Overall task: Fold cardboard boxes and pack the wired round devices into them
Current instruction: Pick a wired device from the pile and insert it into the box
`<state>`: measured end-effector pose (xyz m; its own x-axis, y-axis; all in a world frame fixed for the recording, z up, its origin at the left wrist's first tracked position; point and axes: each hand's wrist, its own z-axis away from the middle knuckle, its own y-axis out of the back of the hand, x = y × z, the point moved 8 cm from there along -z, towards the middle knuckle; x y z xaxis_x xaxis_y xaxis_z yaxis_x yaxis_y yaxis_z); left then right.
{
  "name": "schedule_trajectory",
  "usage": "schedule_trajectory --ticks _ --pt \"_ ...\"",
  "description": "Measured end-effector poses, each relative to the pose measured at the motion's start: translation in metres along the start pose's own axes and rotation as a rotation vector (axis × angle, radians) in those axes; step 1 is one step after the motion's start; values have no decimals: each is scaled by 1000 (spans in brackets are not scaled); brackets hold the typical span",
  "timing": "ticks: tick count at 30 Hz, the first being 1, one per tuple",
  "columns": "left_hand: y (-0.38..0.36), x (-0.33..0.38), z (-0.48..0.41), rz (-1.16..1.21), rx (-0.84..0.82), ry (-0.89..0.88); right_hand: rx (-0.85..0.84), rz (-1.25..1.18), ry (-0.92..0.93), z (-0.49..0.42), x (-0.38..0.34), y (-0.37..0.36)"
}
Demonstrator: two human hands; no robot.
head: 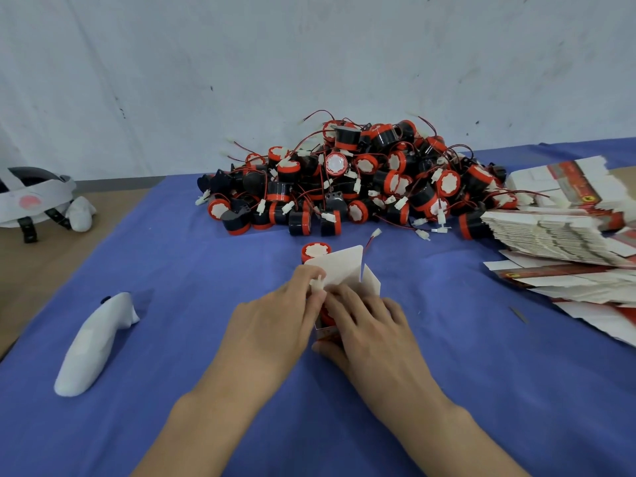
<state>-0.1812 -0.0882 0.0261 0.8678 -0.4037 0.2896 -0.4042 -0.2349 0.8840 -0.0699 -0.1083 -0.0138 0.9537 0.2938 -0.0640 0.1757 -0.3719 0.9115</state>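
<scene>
A small white cardboard box [344, 270] stands on the blue cloth at centre, its top flaps up. My right hand [371, 325] grips the box from the right, fingers over its opening, where a red device shows inside. My left hand [282, 315] pinches the white plug [317, 283] of that device's wire at the box's left edge. One loose red-and-black round device [315, 252] sits just behind the box. A big pile of the same wired devices [361, 180] lies farther back.
Stacks of flat unfolded boxes [564, 235] spread along the right side. A white handheld controller [96, 342] lies at the left on the blue cloth [172, 253]. A white-wrapped headset [38, 197] sits at the far left. A grey wall stands behind the pile.
</scene>
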Motion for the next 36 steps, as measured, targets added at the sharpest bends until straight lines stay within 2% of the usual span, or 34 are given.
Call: schedule_trajectory --ticks 7,13,21,26,29,32,36 --pt "-12 1 5 -33 -78 -76 167 49 20 2 0 6" --pt "-9 1 7 -2 -40 -90 130 -18 20 4 2 8" --pt "-9 7 11 -189 -47 -190 137 6 16 6 4 10" --pt "-2 21 14 -231 -17 -289 183 0 26 8 4 11" --pt "1 30 14 -258 22 -349 152 -16 24 7 3 9" --pt "0 32 11 -228 -2 -310 81 -31 19 8 4 5" --pt "0 35 10 -328 38 -314 62 -20 15 8 6 5"
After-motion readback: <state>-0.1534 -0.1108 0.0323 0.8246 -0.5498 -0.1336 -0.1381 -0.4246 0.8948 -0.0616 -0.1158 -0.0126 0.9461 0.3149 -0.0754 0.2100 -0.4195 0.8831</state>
